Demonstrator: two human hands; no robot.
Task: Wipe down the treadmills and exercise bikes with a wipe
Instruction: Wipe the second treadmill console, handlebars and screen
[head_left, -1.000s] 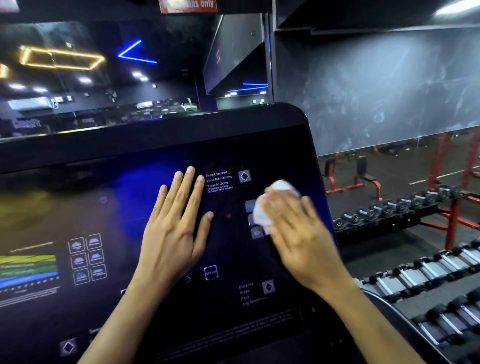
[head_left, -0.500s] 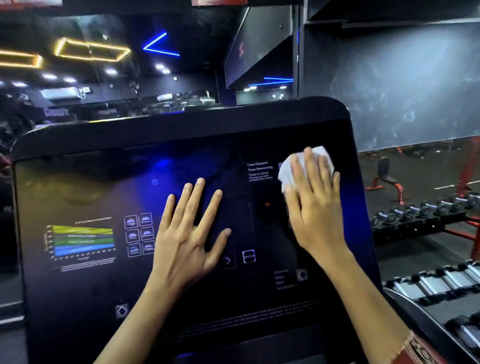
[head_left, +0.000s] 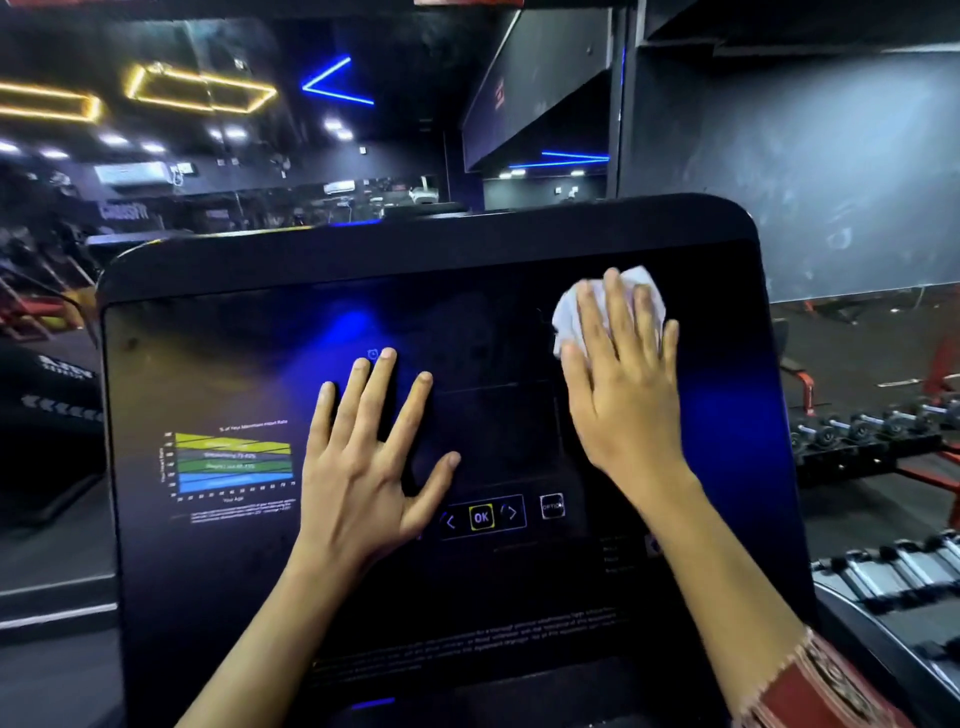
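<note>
A big black treadmill console (head_left: 218, 364) fills the middle of the head view, with a coloured chart at its left and an OK button low in the centre. My left hand (head_left: 369, 457) lies flat on the panel's middle, fingers straight and spread. My right hand (head_left: 623, 374) presses a crumpled white wipe (head_left: 569, 312) against the panel's upper right with straight fingers. Most of the wipe is hidden under the fingers.
A rack of dumbbells (head_left: 872, 431) runs along the right side, with more dumbbells (head_left: 893, 566) closer at the lower right. A mirror wall (head_left: 260, 130) behind the console reflects ceiling lights. Red bench frames (head_left: 810, 389) stand on the floor at the right.
My right hand has slid the wipe up the panel's right side from the middle buttons to the upper right. My left hand stays flat on the panel. The view has shifted so more of the console shows.
</note>
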